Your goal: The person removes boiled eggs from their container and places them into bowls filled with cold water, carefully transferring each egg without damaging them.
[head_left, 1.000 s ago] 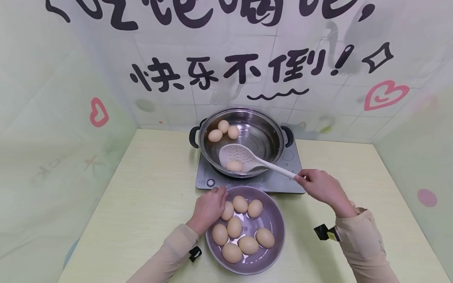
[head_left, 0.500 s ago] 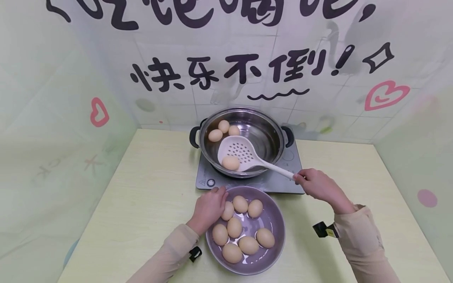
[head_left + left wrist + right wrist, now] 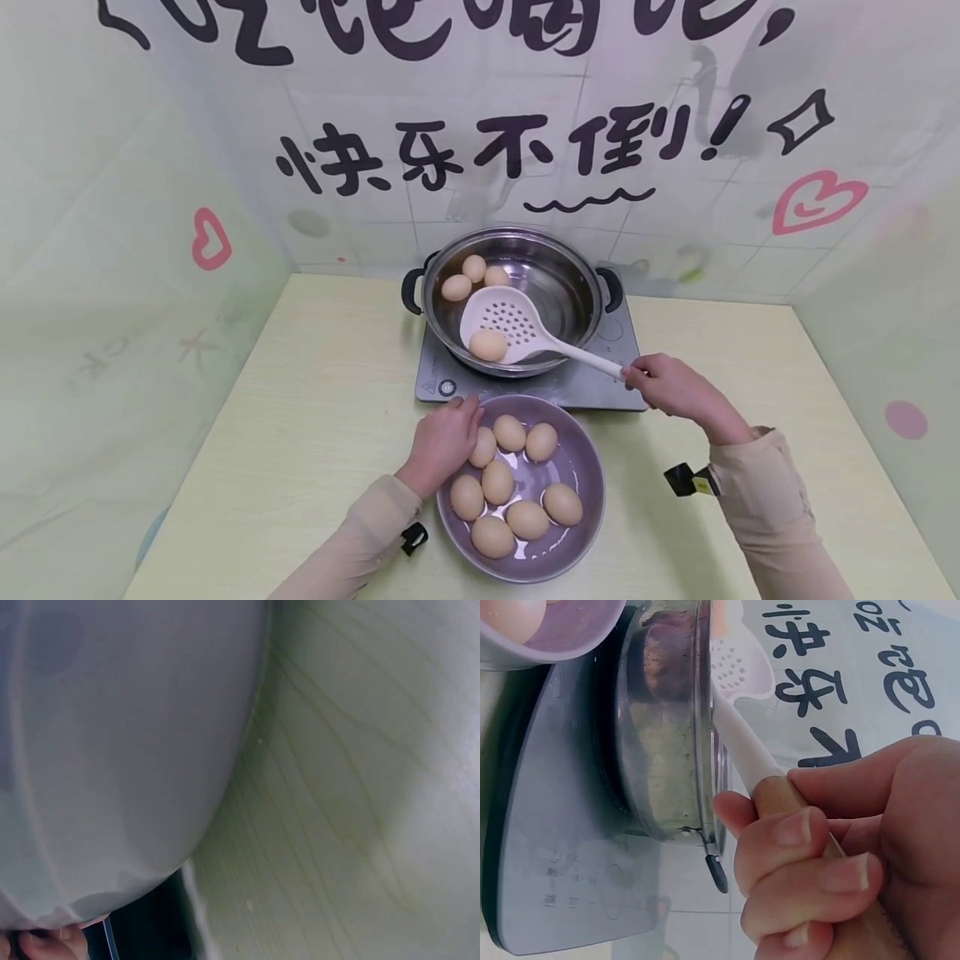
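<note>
My right hand (image 3: 678, 387) grips a white slotted spoon (image 3: 517, 321); the right wrist view shows fingers curled round its wooden handle (image 3: 780, 799). One egg (image 3: 488, 345) lies on the spoon's perforated head, which is over the near left part of a steel pot (image 3: 570, 354). Farther back inside the pot are three more eggs (image 3: 457, 287). At the upper left rim of a purple bowl (image 3: 594, 467), my left hand (image 3: 442, 442) holds the edge. Several brown eggs (image 3: 527, 520) rest in this bowl. The left wrist view shows mostly its outer wall (image 3: 142, 750), with fingertips at the lower left corner.
The pot stands on a grey induction cooker (image 3: 600, 397), directly behind the bowl. Its black side handles (image 3: 410, 290) stick out left and right. A printed curtain (image 3: 360, 225) closes off the back of the pale wooden table (image 3: 300, 417).
The spoon's head has risen and levelled in the pot, carrying the egg up and slightly left. My right hand has shifted a little. The left hand and the bowl stay put.
</note>
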The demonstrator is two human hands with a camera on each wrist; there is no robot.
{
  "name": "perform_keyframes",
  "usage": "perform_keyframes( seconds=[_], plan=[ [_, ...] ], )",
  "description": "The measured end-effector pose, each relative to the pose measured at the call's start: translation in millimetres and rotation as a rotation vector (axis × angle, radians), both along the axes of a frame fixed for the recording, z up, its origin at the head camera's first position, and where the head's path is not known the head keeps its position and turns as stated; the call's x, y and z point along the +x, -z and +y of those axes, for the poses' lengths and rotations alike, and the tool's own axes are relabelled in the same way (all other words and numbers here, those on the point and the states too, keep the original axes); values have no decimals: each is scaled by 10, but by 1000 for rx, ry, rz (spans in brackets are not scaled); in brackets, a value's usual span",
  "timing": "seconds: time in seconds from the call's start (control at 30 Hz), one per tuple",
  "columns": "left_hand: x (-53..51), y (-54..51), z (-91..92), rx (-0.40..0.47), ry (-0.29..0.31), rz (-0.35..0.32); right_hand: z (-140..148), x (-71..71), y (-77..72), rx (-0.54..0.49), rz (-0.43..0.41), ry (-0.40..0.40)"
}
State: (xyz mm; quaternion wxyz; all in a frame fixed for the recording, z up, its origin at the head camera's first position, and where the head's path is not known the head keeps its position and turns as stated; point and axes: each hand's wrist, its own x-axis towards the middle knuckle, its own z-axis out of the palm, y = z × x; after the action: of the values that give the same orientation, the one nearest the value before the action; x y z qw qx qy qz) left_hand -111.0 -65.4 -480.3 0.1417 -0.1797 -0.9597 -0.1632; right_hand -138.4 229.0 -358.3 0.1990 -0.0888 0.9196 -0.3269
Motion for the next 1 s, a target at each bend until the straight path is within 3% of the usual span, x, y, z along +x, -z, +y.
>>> perform_keyframes(
  seconds=[0.27, 0.57, 0.8, 1.0],
  plan=[
    [-4, -16, 10, -5, 4, -10, -31, -14, -96, 127, 6, -28],
    [2, -24, 8, -3, 5, -12, -44, -140, -163, 270, 30, -134],
    [-4, -12, 2, -4, 8, -21, -50, -197, -167, 211, -28, -94],
    [-4, -11, -2, -7, 6, -16, -24, -192, -186, 182, -28, -109]
  ],
)
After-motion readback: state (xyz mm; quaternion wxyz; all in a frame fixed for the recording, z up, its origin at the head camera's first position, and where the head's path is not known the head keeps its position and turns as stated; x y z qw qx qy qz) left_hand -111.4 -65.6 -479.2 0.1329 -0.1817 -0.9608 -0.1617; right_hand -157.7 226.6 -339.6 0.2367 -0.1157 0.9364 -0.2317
